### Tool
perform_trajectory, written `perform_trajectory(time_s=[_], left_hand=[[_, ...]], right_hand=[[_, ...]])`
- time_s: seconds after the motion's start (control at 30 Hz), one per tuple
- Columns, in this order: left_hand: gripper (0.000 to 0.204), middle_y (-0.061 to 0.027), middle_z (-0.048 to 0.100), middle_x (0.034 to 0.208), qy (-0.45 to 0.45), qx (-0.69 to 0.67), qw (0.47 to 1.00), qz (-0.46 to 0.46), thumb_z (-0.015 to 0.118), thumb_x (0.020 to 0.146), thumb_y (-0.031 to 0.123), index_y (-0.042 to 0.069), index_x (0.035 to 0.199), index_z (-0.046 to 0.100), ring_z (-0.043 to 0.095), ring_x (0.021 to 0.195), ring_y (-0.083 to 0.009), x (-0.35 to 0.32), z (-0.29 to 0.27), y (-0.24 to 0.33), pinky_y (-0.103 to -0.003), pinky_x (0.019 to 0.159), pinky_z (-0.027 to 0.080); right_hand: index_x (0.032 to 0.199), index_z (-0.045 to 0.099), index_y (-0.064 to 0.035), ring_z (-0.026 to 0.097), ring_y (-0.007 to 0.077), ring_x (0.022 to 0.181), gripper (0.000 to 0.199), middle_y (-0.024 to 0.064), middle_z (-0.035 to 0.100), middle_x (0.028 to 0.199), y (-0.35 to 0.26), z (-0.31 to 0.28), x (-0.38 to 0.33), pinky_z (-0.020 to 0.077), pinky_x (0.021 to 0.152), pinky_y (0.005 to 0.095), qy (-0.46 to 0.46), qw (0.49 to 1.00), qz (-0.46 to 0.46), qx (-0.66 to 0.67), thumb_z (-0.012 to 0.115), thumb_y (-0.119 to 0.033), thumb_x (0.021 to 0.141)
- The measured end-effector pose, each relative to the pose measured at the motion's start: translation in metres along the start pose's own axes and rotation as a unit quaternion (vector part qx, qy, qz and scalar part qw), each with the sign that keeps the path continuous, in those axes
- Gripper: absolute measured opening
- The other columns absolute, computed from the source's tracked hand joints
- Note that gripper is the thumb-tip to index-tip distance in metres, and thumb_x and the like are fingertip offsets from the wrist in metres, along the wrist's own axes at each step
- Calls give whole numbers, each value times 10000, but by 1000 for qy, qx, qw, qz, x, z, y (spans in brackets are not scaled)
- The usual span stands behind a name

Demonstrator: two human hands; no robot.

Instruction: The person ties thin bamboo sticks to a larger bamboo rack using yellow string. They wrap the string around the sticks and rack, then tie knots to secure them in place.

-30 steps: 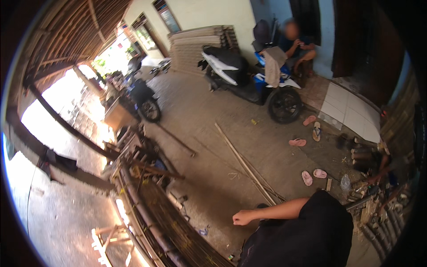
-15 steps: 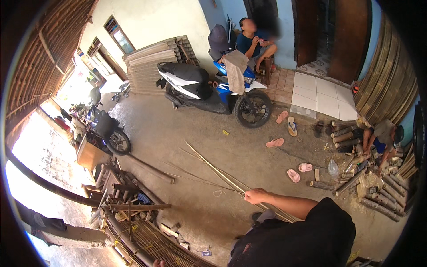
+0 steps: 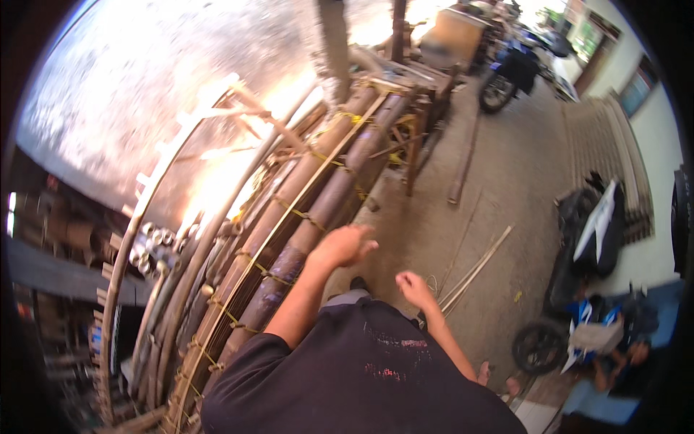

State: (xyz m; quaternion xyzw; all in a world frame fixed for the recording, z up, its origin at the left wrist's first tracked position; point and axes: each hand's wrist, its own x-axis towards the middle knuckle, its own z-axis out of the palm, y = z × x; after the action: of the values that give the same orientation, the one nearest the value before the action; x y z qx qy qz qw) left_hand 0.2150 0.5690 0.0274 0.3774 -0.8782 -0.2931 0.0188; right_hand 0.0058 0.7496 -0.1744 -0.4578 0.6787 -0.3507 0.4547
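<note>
My left hand (image 3: 345, 246) hovers beside the near pole of a long bamboo rack, its fingers loosely bent, apart and a little blurred. I see nothing in it. In front of my dark shirt, my right hand (image 3: 414, 289) has its fingers curled; whatever is in them, if anything, is hidden. Pale thin bamboo strips (image 3: 477, 267) slant over the floor just right of that hand, their near ends passing behind my right forearm. The rack's thick brown pole (image 3: 329, 192) is bound with yellow ties, and a pale slat (image 3: 318, 177) runs along its top.
Bent poles (image 3: 191, 267) and bundled sticks fill the far side of the rack. One pole (image 3: 466, 163) lies on the concrete floor. A blue and white scooter (image 3: 600, 231) stands at the right, near a seated person (image 3: 614, 365). Another motorbike (image 3: 506, 76) is parked further back.
My view has swung left toward the rack. My right hand, earlier closed around the bamboo strips, now shows beside them. My left hand has come from the lower edge into full view.
</note>
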Motion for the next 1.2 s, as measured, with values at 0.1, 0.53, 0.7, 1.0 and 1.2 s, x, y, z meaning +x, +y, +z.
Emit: perform_trajectory(time_s=[0.1,0.53,0.7,1.0,1.2], left_hand=[[488,-233,628,1224,-77,-91,993,-16,558,963,419,73,1306,583,587,1143,-408,-29,8,-34,-468,979,468],[508,-222,656,1167,304,-218,843,-388,563,952,388,29,1311,557,607,1108,-399,-95,9,-62,-480,952,473],[490,-207,690,1073,433,-273,723,-464,589,946,363,16,1292,572,654,1017,-369,-62,25,-15,-460,864,503],[487,-216,647,1192,394,-298,730,-472,572,952,375,20,1285,572,599,1136,-382,80,13,24,-457,961,473],[489,-227,632,1206,366,-274,744,-487,565,959,371,19,1299,556,584,1152,-391,113,-1,44,-466,975,463]], right_hand=[[1050,659,-35,660,212,844,265,123,702,942,-119,-4,101,517,775,346,-31,992,-118,-41,610,-277,954],[1133,635,30,611,440,935,613,262,661,991,-296,-58,535,468,815,500,-123,772,-292,-551,477,-533,949],[1042,621,12,609,291,657,408,160,626,733,-288,-62,630,459,576,404,-347,821,-238,-385,485,-367,978],[900,510,-77,495,101,494,180,35,544,655,-249,-46,661,395,439,237,-489,834,-190,-173,657,-176,931],[846,617,-50,522,109,521,178,65,613,669,-273,-46,636,404,467,242,-519,822,-88,-218,672,-203,918]])
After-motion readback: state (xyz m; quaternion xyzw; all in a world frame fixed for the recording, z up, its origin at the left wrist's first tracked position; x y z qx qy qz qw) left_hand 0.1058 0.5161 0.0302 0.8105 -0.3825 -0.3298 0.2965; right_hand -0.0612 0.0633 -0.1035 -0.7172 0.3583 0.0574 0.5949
